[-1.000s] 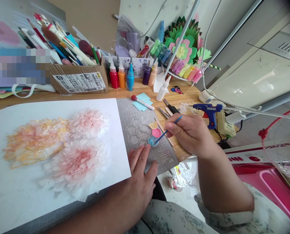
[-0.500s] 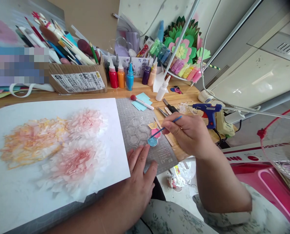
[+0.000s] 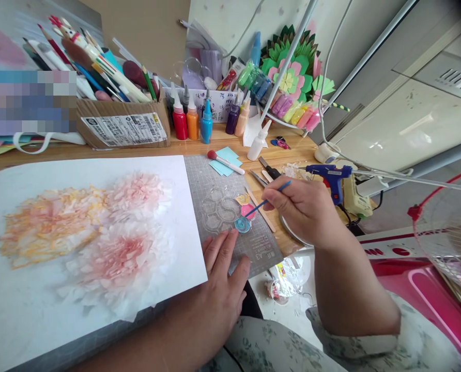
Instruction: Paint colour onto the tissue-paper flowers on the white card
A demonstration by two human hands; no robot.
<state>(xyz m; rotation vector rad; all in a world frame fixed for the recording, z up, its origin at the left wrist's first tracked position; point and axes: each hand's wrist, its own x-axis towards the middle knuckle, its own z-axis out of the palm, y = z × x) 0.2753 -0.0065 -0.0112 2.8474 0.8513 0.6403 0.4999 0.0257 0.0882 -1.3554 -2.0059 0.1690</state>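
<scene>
My right hand (image 3: 302,206) pinches a thin blue paintbrush (image 3: 271,197), its tip resting at the pink well (image 3: 248,210) of a clear plastic palette (image 3: 220,208). Just below sits a blue well (image 3: 242,225), and a yellow well (image 3: 242,198) lies above. My left hand (image 3: 223,279) lies flat with fingers stretched on the grey cutting mat (image 3: 254,248), fingertips beside the palette and the edge of a white sheet (image 3: 40,305). That sheet carries fluffy pink and orange paper flowers (image 3: 98,227).
Paint bottles (image 3: 194,121) stand at the back beside a cardboard box of pens and brushes (image 3: 122,126). A blue glue gun (image 3: 331,175), a white glue bottle (image 3: 258,143), blue paper squares (image 3: 225,160) and paper flowers (image 3: 292,77) crowd the wooden desk's right side. A fan guard (image 3: 447,232) is at right.
My right hand has lifted the brush tip from the blue well up to the pink well. My left hand has stayed flat on the mat.
</scene>
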